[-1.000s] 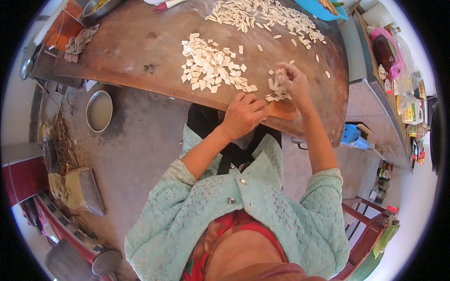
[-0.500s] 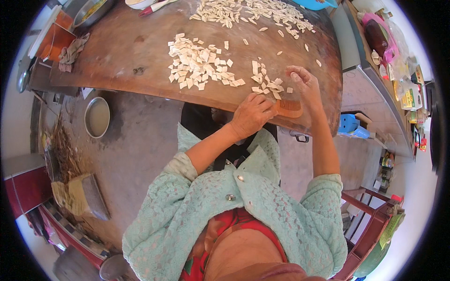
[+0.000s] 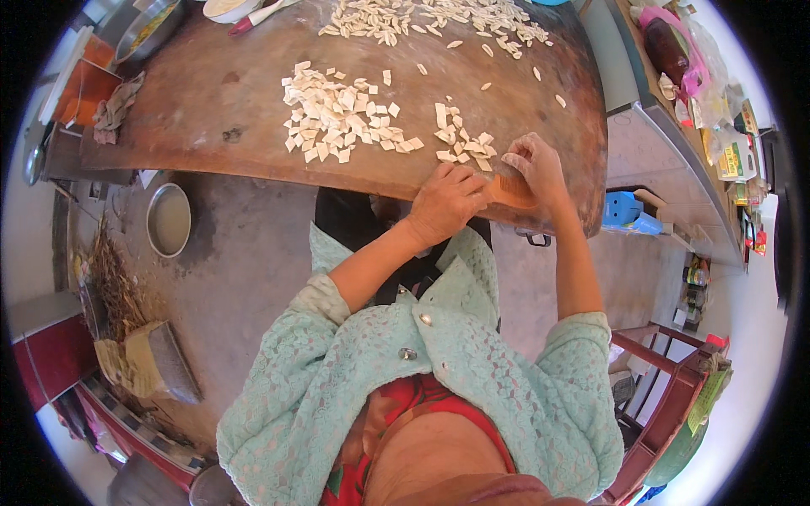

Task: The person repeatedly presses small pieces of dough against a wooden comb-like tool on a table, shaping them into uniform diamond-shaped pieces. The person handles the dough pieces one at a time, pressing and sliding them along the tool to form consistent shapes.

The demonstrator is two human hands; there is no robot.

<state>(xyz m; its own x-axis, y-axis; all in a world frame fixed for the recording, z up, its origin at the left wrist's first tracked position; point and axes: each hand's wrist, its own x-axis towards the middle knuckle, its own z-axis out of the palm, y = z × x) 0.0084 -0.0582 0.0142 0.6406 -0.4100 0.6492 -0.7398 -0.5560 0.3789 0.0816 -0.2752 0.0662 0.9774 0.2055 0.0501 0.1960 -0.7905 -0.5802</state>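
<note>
Low in the middle, one left hand [image 3: 445,202] gripped one orange board [image 3: 511,191] at the table [image 3: 211,110] edge; one right hand [image 3: 533,164], fingers curled, pinched a dough piece on it. Beyond lay two clusters of squares [image 3: 342,114], upper centre, and one heap of shaped pieces [image 3: 422,17] at the top. One bowl [image 3: 169,219] sat left. Since earlier, the view shifted; the small cluster sat closer to the hands

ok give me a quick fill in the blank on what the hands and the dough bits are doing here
1. Both hands rest at the near edge of a brown ____ board.
2. The right hand touches a small orange ____.
3. The pale square dough pieces lie to the ____ of the left hand.

Missing words: wooden; paddle; left
</note>
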